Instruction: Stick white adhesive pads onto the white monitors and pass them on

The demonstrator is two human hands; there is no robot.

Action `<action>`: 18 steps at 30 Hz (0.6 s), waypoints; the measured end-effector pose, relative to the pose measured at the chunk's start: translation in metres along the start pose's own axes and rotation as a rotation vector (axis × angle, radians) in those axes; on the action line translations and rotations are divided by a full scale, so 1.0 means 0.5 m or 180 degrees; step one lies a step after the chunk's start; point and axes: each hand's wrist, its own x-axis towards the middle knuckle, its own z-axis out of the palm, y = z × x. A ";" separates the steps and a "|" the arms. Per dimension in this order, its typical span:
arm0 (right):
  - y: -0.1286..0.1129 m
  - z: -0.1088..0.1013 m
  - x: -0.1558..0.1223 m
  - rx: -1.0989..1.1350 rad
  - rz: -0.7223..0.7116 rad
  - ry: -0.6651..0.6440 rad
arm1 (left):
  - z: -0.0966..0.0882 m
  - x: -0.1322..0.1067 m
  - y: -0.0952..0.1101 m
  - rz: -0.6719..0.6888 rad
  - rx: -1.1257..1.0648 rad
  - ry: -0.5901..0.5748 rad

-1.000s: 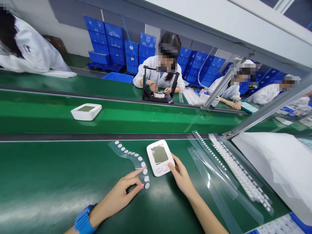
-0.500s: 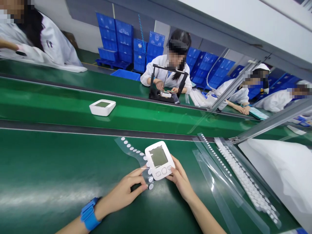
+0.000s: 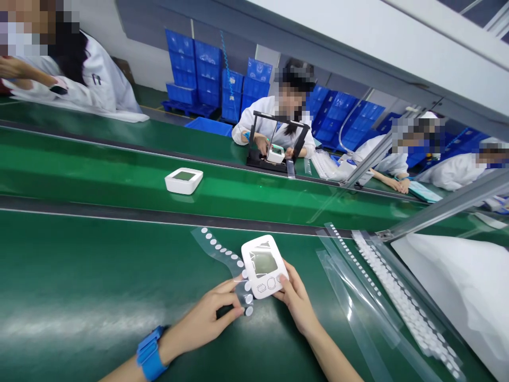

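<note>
A white blood pressure monitor (image 3: 264, 265) with a grey screen and outlined buttons is in my right hand (image 3: 296, 297), tilted with its face up. The thumb lies over its lower right corner; the other fingers are partly hidden behind it. My left hand (image 3: 217, 310), with a blue band on the wrist, pinches the near end of a clear strip of round white stickers (image 3: 222, 251). The strip curves away to the upper left and passes beside the monitor's left edge; whether it touches the monitor I cannot tell.
Clear strips (image 3: 353, 297) and a pile of sticker strips (image 3: 401, 292) lie at the right, beside a white sheet (image 3: 457, 286). Another monitor (image 3: 183, 181) sits on the green conveyor belt (image 3: 99, 170). A metal post (image 3: 382, 143) rises at the right. Co-workers sit across the belt.
The monitor on the belt has moved right. The co-worker opposite has tilted up a white device inside the black frame. My hands keep the same grips; the view has shifted slightly.
</note>
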 end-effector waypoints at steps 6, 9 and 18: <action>0.000 0.002 -0.006 0.0220 0.0102 0.0023 | -0.003 -0.001 0.001 -0.0014 -0.0135 -0.0005; -0.016 0.006 0.004 0.0477 0.0178 0.0065 | -0.004 -0.001 -0.003 -0.0030 -0.0200 0.0039; -0.168 0.098 0.354 -0.1567 -0.0808 0.0672 | -0.011 -0.013 -0.005 0.0248 -0.0028 0.0103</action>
